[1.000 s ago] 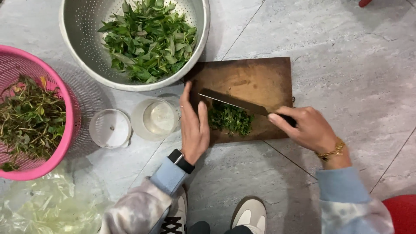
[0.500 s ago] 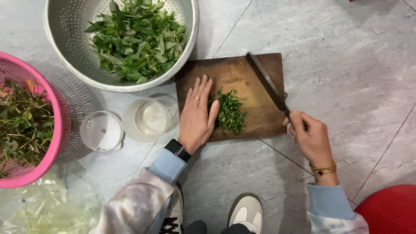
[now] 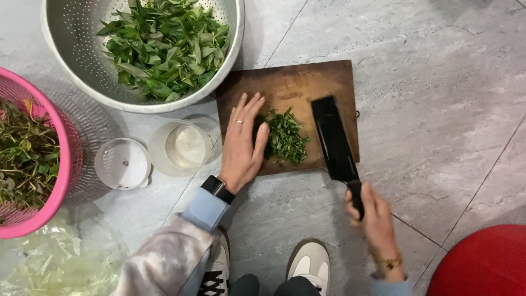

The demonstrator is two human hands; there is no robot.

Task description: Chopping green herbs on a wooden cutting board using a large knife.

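The left hand point(image 3: 244, 145) lies flat, fingers spread and open, on the left part of the board point(image 3: 290, 79), its thumb touching the heap of chopped greens point(image 3: 285, 140) — nothing is gripped. The right hand point(image 3: 375, 222) is closed around the handle of the knife point(image 3: 334, 140), just below the board's lower right corner; the dark, broad blade lies over the board's right part, just right of the greens and apart from them. The greens sit near the board's middle, between hand and blade. Above and left of the board, a metal colander point(image 3: 66, 52) holds whole leaves point(image 3: 161, 44) and touches the board's upper left corner. Left of the board stand a clear cup point(image 3: 183, 148) and a white lid point(image 3: 121, 163); farther left — a pink basket point(image 3: 68, 159) of stems.
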